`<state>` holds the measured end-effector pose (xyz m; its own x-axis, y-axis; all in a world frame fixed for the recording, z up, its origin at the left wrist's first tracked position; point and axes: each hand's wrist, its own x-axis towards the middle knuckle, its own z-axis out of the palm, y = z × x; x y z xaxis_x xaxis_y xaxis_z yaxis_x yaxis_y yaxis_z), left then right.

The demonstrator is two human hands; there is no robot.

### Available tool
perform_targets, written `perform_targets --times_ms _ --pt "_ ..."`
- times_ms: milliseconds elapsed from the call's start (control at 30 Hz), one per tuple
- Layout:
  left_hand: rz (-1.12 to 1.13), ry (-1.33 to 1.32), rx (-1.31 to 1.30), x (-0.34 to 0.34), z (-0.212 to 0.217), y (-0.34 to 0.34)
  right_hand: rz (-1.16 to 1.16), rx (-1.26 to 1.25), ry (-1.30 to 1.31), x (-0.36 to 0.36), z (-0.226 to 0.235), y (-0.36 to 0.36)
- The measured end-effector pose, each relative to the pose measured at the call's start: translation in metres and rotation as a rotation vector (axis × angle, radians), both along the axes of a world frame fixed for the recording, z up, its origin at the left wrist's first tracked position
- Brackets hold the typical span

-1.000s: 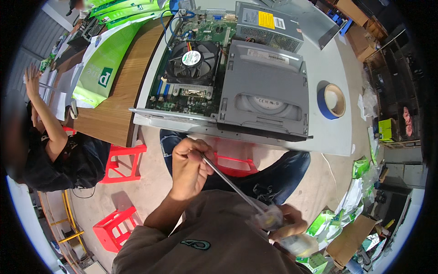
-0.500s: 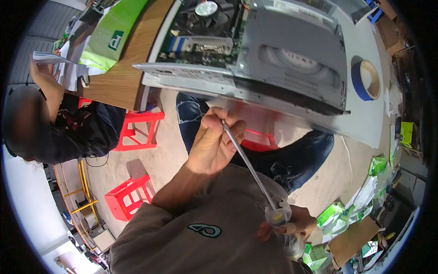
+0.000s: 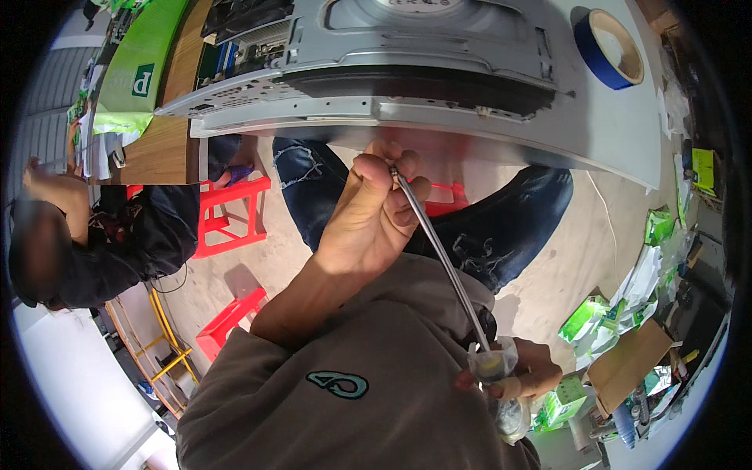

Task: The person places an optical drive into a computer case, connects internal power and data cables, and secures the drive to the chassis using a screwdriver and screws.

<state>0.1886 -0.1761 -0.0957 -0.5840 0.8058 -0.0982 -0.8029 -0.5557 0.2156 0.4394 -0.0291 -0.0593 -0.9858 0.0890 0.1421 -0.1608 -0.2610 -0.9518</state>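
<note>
Slanting screwdriver (image 3: 442,254), tip up-left

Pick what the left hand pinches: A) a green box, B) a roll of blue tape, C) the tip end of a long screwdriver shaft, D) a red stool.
C: the left hand pinches the tip end of the screwdriver, while the right hand holds its clear handle low by the chest.

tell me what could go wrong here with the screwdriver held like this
1. The left hand pinches the bare tip of the screwdriver, so a slip might jab the fingers.
2. The right hand grips the clear handle low by the lap, and the long shaft points up toward the metal computer case at the table edge; a sudden lift could scrape it.
</note>
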Motion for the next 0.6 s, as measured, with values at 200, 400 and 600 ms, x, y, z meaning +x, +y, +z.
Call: perform_targets --times_ms 200,400,600 --pt "-0.031 0.005 -0.076 0.005 0.003 0.005 -0.036 0.154 -0.131 0.011 0.005 0.005" --pt "-0.041 -0.028 -0.094 0.011 0.008 0.013 0.106 0.217 0.03 0.016 -0.01 0.024" --pt "-0.063 -0.039 -0.094 0.013 0.009 0.019 0.303 -0.122 -0.078 0.013 -0.008 0.041"
